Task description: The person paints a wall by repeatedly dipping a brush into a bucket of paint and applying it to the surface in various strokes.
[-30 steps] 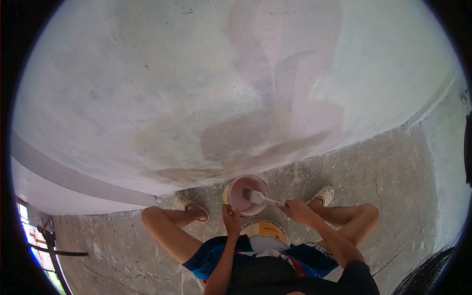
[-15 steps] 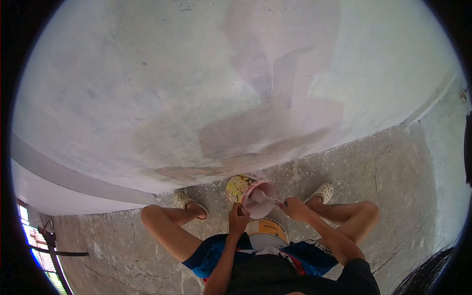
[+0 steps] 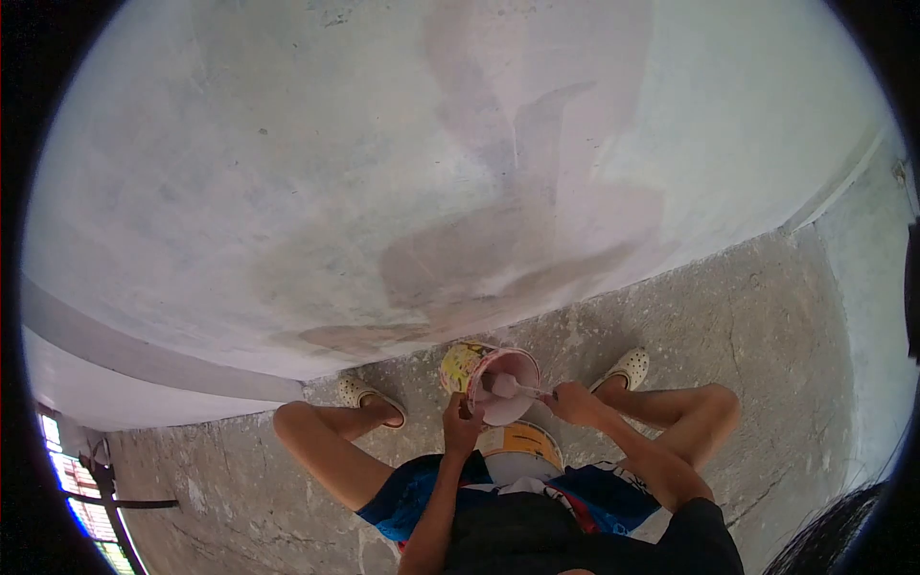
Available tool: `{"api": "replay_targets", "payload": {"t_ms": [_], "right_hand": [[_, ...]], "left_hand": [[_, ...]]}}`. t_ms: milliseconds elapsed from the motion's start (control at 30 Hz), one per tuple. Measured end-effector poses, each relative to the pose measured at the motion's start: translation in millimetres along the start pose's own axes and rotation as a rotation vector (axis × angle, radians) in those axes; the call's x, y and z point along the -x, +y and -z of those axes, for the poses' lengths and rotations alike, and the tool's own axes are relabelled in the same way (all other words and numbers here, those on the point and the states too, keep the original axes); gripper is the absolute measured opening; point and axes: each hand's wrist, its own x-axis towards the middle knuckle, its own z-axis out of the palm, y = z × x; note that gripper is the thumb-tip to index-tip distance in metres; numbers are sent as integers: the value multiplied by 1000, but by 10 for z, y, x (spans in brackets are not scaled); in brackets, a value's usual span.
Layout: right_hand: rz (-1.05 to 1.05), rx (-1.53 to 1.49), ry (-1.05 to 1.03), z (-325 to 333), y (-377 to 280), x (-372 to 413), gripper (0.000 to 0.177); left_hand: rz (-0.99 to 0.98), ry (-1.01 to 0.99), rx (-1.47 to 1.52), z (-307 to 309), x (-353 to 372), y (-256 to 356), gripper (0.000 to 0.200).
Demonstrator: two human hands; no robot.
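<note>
A yellow bucket (image 3: 460,364) is tilted on its side, its mouth turned toward me, with pinkish-white wet material (image 3: 506,412) inside and at its lip. My left hand (image 3: 464,420) is closed on the bucket's near left rim. In my right hand (image 3: 573,403) is the handle of a scraper (image 3: 505,385), whose coated blade is inside the bucket's mouth. Just below, between my thighs, stands a second bucket (image 3: 522,441) with an orange and white side, partly hidden by the first bucket and my clothing.
A pale wall (image 3: 316,192) with darker damp-looking patches rises in front. Rough concrete floor (image 3: 709,335) lies around my feet, which wear cream clogs (image 3: 359,391). A barred window (image 3: 81,479) and a dark bar (image 3: 144,502) are at the lower left.
The scraper blade has shifted slightly left and down within the bucket's mouth, and my right hand has moved a little left. The view has tilted slightly.
</note>
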Motion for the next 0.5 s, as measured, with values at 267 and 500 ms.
{"api": "replay_targets", "payload": {"t_ms": [267, 500], "right_hand": [[-108, -33, -51, 139, -71, 6, 52], [-53, -164, -10, 400, -125, 77, 52]], "left_hand": [[-46, 173, 26, -13, -60, -357, 17], [380, 257, 477, 23, -73, -193, 15]]}}
